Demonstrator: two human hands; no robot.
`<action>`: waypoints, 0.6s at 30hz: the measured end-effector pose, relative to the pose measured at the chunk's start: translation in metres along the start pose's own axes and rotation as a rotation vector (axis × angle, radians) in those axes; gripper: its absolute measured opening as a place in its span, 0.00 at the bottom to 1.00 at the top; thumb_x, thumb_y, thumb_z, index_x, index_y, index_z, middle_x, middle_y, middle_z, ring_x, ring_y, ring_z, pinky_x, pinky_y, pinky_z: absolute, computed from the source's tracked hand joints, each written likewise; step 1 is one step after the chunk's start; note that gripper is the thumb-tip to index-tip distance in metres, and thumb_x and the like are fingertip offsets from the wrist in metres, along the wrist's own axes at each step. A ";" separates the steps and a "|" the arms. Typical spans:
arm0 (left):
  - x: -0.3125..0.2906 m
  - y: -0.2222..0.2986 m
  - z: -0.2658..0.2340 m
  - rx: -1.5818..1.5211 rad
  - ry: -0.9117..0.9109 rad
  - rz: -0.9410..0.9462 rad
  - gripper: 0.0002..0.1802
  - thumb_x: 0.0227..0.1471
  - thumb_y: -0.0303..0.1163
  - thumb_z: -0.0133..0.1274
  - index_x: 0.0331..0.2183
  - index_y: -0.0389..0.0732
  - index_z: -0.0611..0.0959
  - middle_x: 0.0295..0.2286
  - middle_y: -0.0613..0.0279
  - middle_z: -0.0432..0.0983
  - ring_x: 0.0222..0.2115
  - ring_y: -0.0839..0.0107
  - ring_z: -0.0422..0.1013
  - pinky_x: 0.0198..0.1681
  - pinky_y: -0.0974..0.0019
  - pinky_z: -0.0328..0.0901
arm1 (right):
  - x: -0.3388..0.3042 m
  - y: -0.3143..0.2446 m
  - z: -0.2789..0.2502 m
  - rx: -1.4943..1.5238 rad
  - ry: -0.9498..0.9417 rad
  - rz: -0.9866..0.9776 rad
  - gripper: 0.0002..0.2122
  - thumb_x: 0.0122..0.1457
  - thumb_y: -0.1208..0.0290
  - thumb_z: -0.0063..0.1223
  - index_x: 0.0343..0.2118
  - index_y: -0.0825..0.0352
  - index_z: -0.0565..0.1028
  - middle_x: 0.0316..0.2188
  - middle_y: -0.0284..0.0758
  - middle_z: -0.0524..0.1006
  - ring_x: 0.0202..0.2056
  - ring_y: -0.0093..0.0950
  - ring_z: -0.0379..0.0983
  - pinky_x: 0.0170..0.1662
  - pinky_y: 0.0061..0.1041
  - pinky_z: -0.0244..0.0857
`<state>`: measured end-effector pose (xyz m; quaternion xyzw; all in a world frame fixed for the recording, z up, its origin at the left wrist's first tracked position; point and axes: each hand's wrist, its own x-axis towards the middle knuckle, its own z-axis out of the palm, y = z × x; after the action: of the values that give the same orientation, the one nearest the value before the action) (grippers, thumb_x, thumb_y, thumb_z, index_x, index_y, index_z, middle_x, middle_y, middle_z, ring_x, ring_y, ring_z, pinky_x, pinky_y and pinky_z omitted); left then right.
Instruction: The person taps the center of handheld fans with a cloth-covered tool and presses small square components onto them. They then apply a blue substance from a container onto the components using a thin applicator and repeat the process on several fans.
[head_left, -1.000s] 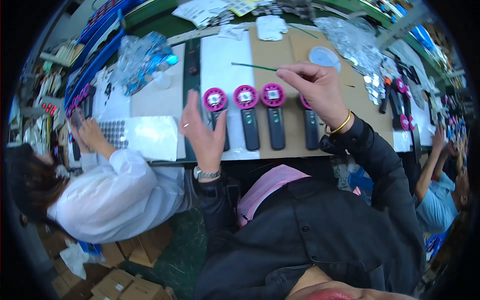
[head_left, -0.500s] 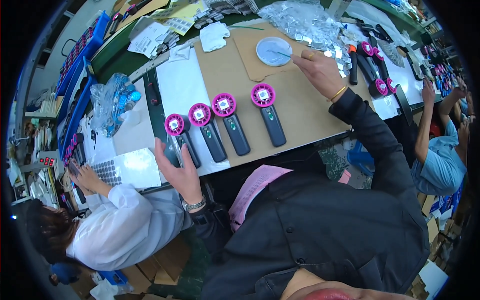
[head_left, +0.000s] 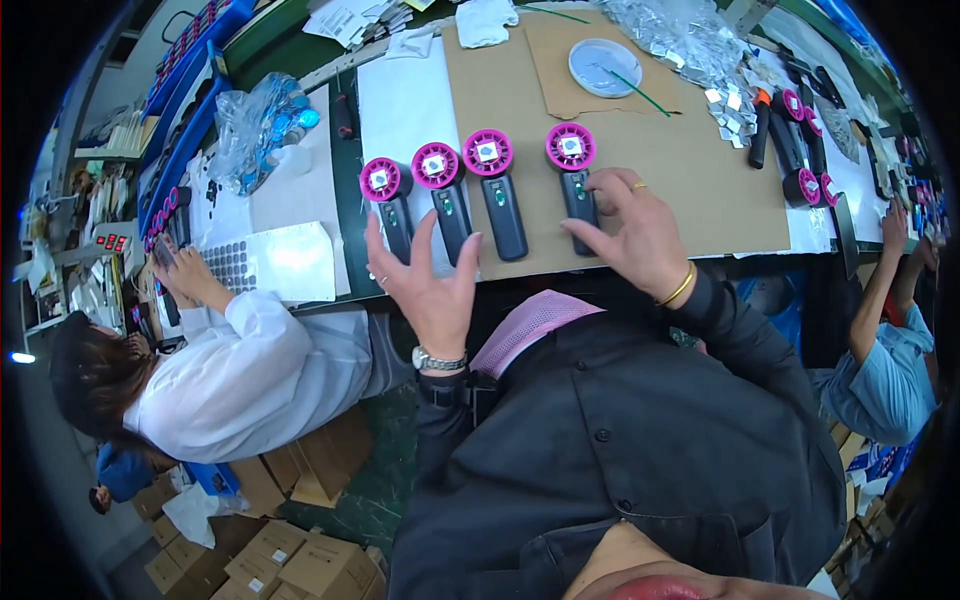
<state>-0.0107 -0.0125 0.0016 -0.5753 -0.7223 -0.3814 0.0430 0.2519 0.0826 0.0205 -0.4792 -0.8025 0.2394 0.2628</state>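
Several handheld fans with pink round heads and dark handles lie side by side on the bench. Each head has a small white square pad at its centre. My right hand (head_left: 640, 235) is at the handle of the rightmost fan (head_left: 571, 147), thumb and fingers apart on either side; firm contact cannot be made out. My left hand (head_left: 430, 300) has its fingers spread over the handle ends of the leftmost fan (head_left: 381, 179) and the second fan (head_left: 437, 165), holding nothing. A green stick (head_left: 638, 92) rests across the rim of a shallow round dish (head_left: 592, 82).
Silvery square pads (head_left: 732, 112) and clear plastic bags are at the back right, by more fans (head_left: 802, 187). A co-worker in white (head_left: 250, 390) handles parts at left, beside a sheet of dark round pieces (head_left: 232, 268). Cardboard (head_left: 715, 195) covers the bench.
My right hand has let go of the green stick, leaving it on the dish, and has come down to the rightmost fan. My left hand has moved right. The view has shifted.
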 end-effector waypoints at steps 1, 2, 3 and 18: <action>0.000 0.006 0.003 0.046 -0.035 -0.034 0.31 0.52 0.42 0.76 0.52 0.38 0.85 0.69 0.40 0.57 0.69 0.38 0.58 0.67 0.34 0.58 | 0.000 -0.006 0.006 0.003 -0.003 -0.003 0.22 0.57 0.64 0.76 0.52 0.64 0.79 0.51 0.41 0.80 0.35 0.36 0.82 0.41 0.36 0.77; 0.000 0.011 0.005 0.092 -0.070 -0.067 0.33 0.52 0.44 0.75 0.54 0.39 0.84 0.69 0.39 0.56 0.69 0.37 0.57 0.67 0.32 0.57 | 0.000 -0.011 0.011 -0.050 0.028 -0.036 0.22 0.57 0.64 0.76 0.52 0.64 0.79 0.53 0.42 0.79 0.35 0.37 0.82 0.41 0.36 0.77; 0.001 0.013 0.008 0.139 -0.102 -0.101 0.35 0.52 0.46 0.75 0.56 0.39 0.83 0.70 0.39 0.55 0.70 0.37 0.56 0.67 0.30 0.55 | 0.000 -0.016 0.017 -0.102 0.060 -0.071 0.22 0.57 0.65 0.76 0.53 0.64 0.79 0.54 0.42 0.78 0.36 0.38 0.82 0.42 0.37 0.77; 0.017 -0.025 0.015 0.149 -0.029 -0.127 0.32 0.55 0.36 0.68 0.60 0.37 0.80 0.69 0.37 0.56 0.66 0.35 0.61 0.63 0.36 0.61 | 0.040 -0.062 0.075 0.080 -0.049 -0.047 0.25 0.59 0.70 0.72 0.58 0.63 0.76 0.64 0.56 0.68 0.40 0.49 0.82 0.47 0.42 0.78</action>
<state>-0.0318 0.0084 -0.0128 -0.5292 -0.7840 -0.3203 0.0510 0.1471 0.0816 0.0112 -0.4433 -0.8096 0.2766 0.2674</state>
